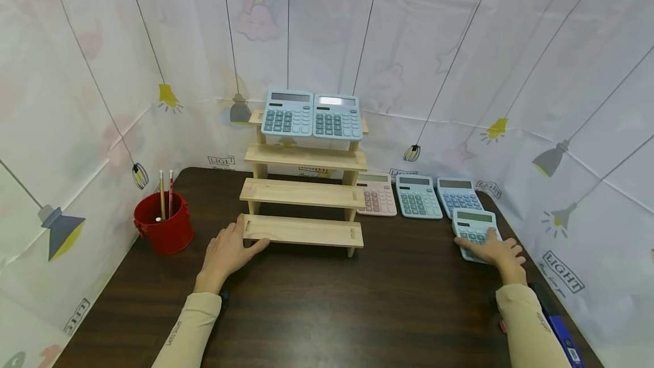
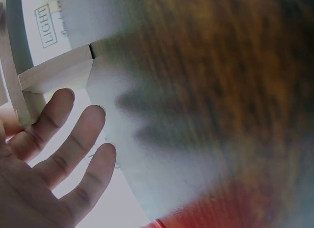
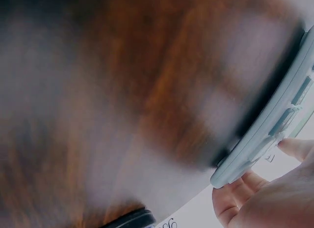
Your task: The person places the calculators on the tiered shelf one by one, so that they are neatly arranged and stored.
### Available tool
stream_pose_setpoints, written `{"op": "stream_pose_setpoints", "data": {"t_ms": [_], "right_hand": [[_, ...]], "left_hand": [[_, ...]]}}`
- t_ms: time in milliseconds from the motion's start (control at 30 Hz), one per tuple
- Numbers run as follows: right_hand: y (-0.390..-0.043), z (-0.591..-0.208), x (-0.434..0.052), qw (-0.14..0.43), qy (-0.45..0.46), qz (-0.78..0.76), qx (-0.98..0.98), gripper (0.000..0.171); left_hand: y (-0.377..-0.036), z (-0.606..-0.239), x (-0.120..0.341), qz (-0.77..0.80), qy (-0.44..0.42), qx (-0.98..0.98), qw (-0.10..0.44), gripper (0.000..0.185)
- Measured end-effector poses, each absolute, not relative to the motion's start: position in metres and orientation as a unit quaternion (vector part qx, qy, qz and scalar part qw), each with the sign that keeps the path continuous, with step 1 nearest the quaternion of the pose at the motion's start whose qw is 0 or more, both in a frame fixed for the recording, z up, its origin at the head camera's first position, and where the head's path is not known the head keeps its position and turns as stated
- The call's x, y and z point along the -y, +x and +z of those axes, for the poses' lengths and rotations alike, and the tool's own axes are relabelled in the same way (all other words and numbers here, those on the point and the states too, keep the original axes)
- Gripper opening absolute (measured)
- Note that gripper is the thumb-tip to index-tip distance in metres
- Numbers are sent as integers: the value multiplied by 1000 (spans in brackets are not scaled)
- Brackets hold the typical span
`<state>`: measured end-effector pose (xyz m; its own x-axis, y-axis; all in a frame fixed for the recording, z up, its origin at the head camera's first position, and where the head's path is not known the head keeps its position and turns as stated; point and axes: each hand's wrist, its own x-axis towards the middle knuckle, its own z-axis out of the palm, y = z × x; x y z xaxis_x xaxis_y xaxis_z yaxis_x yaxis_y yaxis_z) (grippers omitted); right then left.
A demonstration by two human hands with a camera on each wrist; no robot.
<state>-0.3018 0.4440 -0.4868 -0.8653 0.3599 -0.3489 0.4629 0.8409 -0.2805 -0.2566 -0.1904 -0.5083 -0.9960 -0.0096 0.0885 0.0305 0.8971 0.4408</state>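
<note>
My left hand (image 1: 225,251) is at the left end of the lowest board of a wooden step rack (image 1: 301,230), thumb along its front edge. In the left wrist view its other fingers (image 2: 81,139) stretch out beside the end of a board (image 2: 59,68). On the far right my right hand (image 1: 495,251) holds a light-blue calculator (image 1: 475,217) by its lower part. The right wrist view shows that calculator (image 3: 267,134) edge-on, with fingers at its rim and one digit over the keys. Two light-blue calculators (image 1: 288,112) lean side by side on the top step.
Behind the held calculator lie a blue calculator (image 1: 460,195), a blue-green one (image 1: 418,197) and a pink one (image 1: 377,195). A red bucket (image 1: 163,226) with two pencils stands left. A dark-and-blue object (image 1: 559,328) lies by the right sleeve. White printed curtains (image 1: 434,33) border the table.
</note>
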Motion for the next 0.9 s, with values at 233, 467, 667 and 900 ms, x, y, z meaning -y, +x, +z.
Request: {"op": "stream_pose_setpoints", "data": {"t_ms": [233, 467, 667, 900], "right_hand": [[-299, -485, -441, 162, 196, -173, -952, 133], [-299, -486, -439, 150, 186, -159, -958, 131], [-297, -486, -433, 133, 175, -146, -965, 127], [-296, -488, -422, 115, 174, -150, -966, 126]], "left_hand": [[-256, -508, 191, -227, -4, 973, 42, 110], [-254, -505, 190, -227, -5, 973, 41, 109], [-253, -505, 188, -227, -5, 973, 43, 109], [-253, -504, 188, -228, -2, 972, 46, 108]]}}
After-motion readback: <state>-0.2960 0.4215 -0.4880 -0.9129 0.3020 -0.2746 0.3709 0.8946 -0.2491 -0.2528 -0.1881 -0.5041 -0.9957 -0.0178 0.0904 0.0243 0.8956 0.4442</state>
